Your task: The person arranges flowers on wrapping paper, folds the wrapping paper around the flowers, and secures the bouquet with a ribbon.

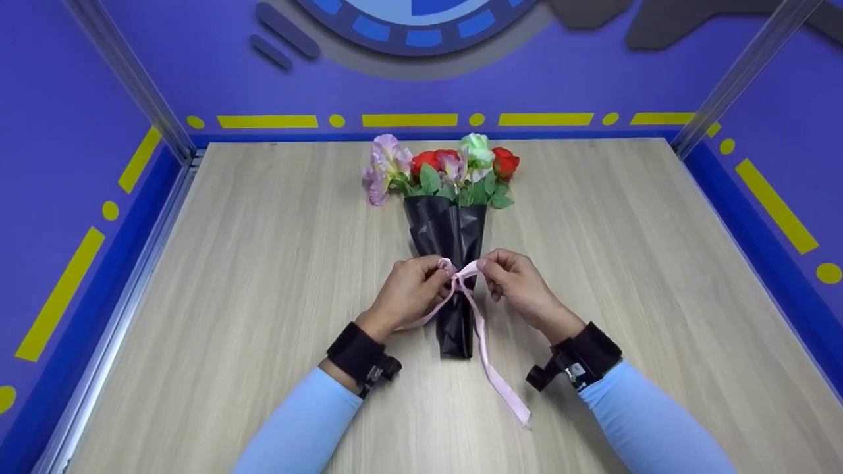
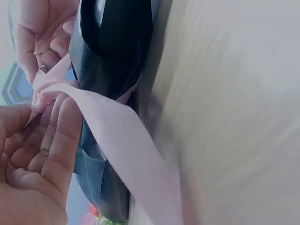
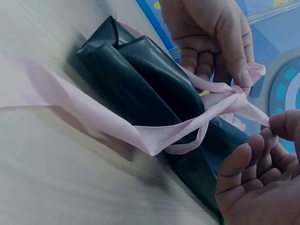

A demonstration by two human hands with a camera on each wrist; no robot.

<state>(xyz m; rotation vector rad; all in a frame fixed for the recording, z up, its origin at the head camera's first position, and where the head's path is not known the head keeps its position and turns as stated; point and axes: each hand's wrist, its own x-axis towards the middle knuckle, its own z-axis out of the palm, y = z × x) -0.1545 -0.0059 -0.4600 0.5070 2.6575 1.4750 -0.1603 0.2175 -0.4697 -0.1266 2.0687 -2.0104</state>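
Observation:
A bouquet wrapped in black paper [image 1: 442,227] lies on the table, its red, pink and pale green flowers [image 1: 477,150] toward the back wall. Around its narrow part runs a pink ribbon [image 1: 481,336], crossed into a knot with loops on top. My left hand [image 1: 411,286] pinches the left loop between thumb and fingers. On the other side my right hand [image 1: 520,283] pinches the right loop between thumb and forefinger, its other fingers curled. One ribbon tail [image 3: 108,119] trails over the wrap toward the table's front; the other passes beneath my left hand.
The wooden table [image 1: 263,263] is bounded at the back and sides by blue panels [image 1: 421,92] with yellow markings. Metal posts [image 1: 135,72] stand at the back corners. A black camera strap [image 1: 359,352] sits on each wrist.

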